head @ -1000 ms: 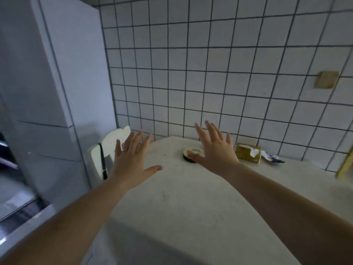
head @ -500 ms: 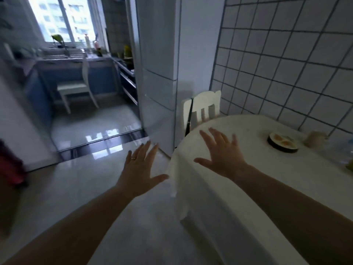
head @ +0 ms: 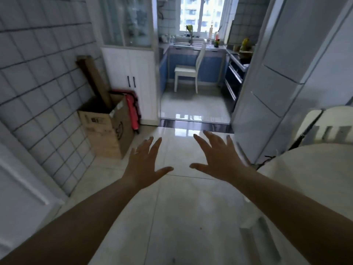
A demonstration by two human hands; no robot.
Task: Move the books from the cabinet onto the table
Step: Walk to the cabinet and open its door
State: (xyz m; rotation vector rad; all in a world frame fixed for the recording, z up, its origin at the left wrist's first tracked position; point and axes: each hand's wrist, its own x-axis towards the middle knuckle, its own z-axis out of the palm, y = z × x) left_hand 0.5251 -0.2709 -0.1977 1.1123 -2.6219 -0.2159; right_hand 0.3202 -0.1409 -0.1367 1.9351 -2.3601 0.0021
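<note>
Two empty hands [head: 183, 165] over bare floor [head: 191, 217]

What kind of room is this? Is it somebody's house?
Most likely a home: a tiled dining area opening onto a small kitchen. The round white-clothed table sits at the right, a tall white cabinet with glass upper doors stands by the doorway, and a white wooden chair faces the blue kitchen counter under a window.

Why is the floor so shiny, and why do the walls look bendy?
In the head view, daylight from the window glares off the glossy floor near the doorway; the wide-angle lens bows the tiled wall lines; the edges look a bit smeared, while the left hand and right hand stay fairly sharp.
</note>
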